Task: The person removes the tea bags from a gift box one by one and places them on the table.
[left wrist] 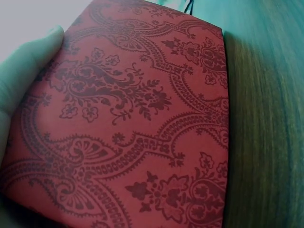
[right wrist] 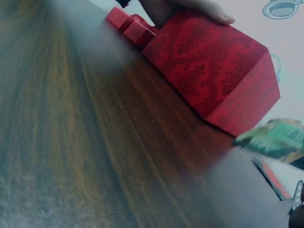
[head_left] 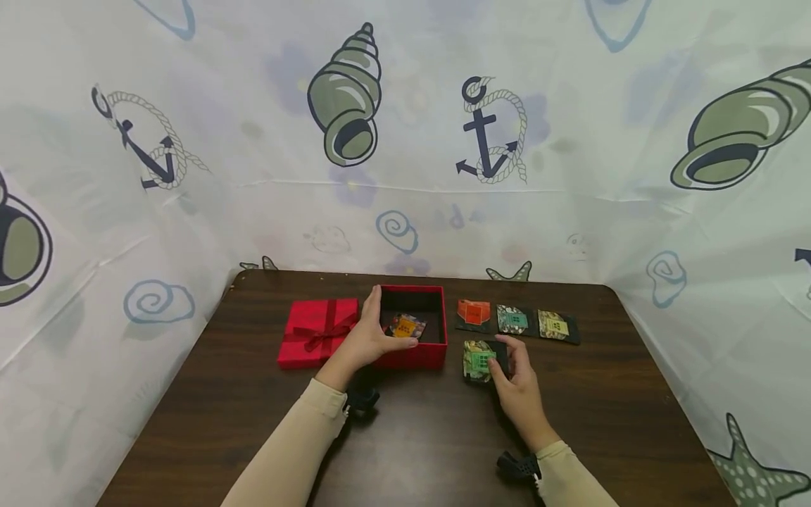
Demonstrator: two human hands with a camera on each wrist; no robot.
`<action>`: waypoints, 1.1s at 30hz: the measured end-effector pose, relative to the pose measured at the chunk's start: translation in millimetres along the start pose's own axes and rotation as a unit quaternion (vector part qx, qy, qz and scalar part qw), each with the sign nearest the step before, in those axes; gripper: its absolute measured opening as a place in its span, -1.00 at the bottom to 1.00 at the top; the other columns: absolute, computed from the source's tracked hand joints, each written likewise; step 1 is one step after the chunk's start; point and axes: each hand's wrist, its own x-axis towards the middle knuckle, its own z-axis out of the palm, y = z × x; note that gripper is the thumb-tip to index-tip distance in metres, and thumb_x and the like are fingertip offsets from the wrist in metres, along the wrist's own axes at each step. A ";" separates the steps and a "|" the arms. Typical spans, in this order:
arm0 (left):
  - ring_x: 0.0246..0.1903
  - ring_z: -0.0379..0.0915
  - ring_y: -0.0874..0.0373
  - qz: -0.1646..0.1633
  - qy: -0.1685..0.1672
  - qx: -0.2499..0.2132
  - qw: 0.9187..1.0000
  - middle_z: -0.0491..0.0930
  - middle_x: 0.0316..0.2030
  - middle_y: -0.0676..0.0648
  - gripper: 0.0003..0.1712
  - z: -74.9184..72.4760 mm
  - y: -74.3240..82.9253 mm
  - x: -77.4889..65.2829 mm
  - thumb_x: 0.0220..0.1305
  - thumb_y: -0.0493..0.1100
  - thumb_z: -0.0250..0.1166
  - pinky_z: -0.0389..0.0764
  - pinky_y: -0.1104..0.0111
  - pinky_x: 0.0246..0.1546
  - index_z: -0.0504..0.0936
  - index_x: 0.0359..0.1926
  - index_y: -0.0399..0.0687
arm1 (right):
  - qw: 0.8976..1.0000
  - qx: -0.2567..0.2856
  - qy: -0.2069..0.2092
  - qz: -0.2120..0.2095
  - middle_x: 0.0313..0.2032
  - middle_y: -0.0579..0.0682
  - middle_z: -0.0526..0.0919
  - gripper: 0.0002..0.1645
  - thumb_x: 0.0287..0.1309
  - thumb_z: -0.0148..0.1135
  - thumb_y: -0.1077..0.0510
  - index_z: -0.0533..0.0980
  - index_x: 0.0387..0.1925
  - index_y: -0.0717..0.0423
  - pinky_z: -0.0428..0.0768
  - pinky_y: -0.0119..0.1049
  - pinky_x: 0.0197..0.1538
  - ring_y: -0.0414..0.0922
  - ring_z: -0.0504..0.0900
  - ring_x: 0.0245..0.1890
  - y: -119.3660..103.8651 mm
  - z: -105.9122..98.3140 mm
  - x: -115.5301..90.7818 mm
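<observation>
An open red gift box (head_left: 413, 356) with a dark inside stands near the back of the table. One sachet (head_left: 407, 326) with an orange label lies in it. My left hand (head_left: 370, 335) holds the box at its left front corner, thumb along the front rim. In the left wrist view the patterned red front of the box (left wrist: 128, 114) fills much of the frame. To the right of the box, my right hand (head_left: 519, 387) pinches a black sachet with a green label (head_left: 479, 361) by its right side. That sachet shows at the right edge in the right wrist view.
The red lid (head_left: 304, 331) with a ribbon bow lies left of the box. Three sachets form a row at the back right: one with a red label (head_left: 473, 315), one teal (head_left: 514, 320), one yellow (head_left: 555, 326). The brown wooden table (head_left: 412, 451) meets a patterned cloth (head_left: 405, 239) behind.
</observation>
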 end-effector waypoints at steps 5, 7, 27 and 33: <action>0.74 -0.21 -0.27 0.005 0.001 0.004 1.000 -0.36 0.79 -0.10 0.68 -1.2 0.5 1.0 0.06 0.27 0.71 0.30 -0.31 0.57 -0.39 0.80 0.16 | 0.998 -0.060 -0.036 0.011 0.02 -0.11 0.76 -0.83 0.49 0.41 0.15 0.69 0.04 -0.09 0.69 -0.19 0.17 -0.13 0.73 0.09 0.9 2.6 1.8; 0.74 -0.22 -0.27 0.004 0.000 0.006 1.000 -0.37 0.79 -0.10 0.68 -0.7 -0.6 1.9 0.06 0.28 0.70 0.30 -0.31 0.57 -0.40 0.80 0.15 | 0.994 -0.095 -0.055 0.023 0.02 -0.13 0.76 -0.82 0.44 0.45 0.16 0.72 0.01 -0.10 0.70 -0.06 0.21 -0.09 0.74 0.12 0.1 3.4 1.5; 0.75 -0.26 -0.24 0.005 0.000 0.006 1.000 -0.38 0.79 -0.10 0.69 2.1 -2.3 4.3 0.06 0.29 0.70 0.26 -0.31 0.59 -0.41 0.80 0.17 | 0.960 -0.256 -0.112 0.000 0.21 0.22 0.47 -0.49 0.26 0.63 0.00 0.75 0.22 -0.07 0.67 -0.04 -0.06 0.08 0.65 0.03 -8.3 6.5 -1.6; 0.75 -0.26 -0.23 0.006 -0.001 0.006 1.000 -0.38 0.80 -0.09 0.69 2.6 -2.4 4.4 0.06 0.30 0.70 0.26 -0.31 0.59 -0.41 0.79 0.19 | 0.968 -0.230 -0.097 -0.010 0.04 0.11 0.53 -0.69 0.23 0.65 0.10 0.78 0.00 -0.13 0.61 0.01 0.03 0.07 0.54 0.05 -5.7 2.8 -0.6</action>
